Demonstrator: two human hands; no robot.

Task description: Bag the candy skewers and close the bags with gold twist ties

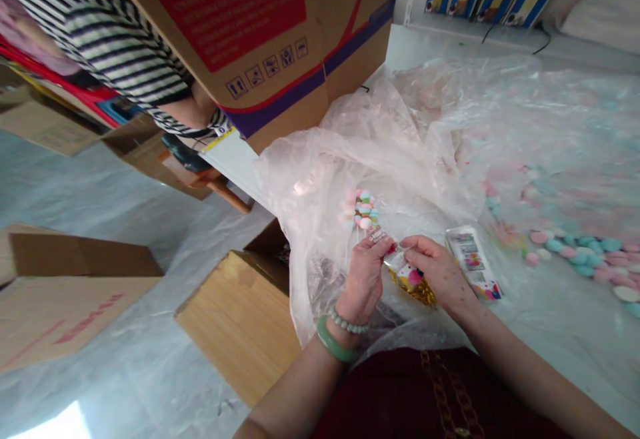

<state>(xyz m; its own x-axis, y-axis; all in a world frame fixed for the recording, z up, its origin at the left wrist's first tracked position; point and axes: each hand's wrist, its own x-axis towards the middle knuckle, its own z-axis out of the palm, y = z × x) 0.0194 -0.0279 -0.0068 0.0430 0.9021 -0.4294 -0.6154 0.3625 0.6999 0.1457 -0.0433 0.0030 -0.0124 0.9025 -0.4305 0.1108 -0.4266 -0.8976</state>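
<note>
My left hand (367, 269), with a green bangle and a beaded bracelet at the wrist, pinches the top of a small clear packet (414, 277) printed with coloured dots. Gold shiny material shows in the packet's lower part. The fingers of my right hand (434, 267) are closed on the packet's upper edge, close to the left fingertips. Just beyond the left hand lies a small cluster of pink, blue and white round pieces (365, 209). To the right of my right hand, a flat printed packet (474, 264) lies on the table.
Crumpled clear plastic sheeting (400, 132) covers much of the white table (540, 352). Many pastel round pieces (590, 255) are heaped at right. A large carton (270, 39) stands at the back, beside a person in a striped top (120, 45). Open boxes (75, 312) stand at left.
</note>
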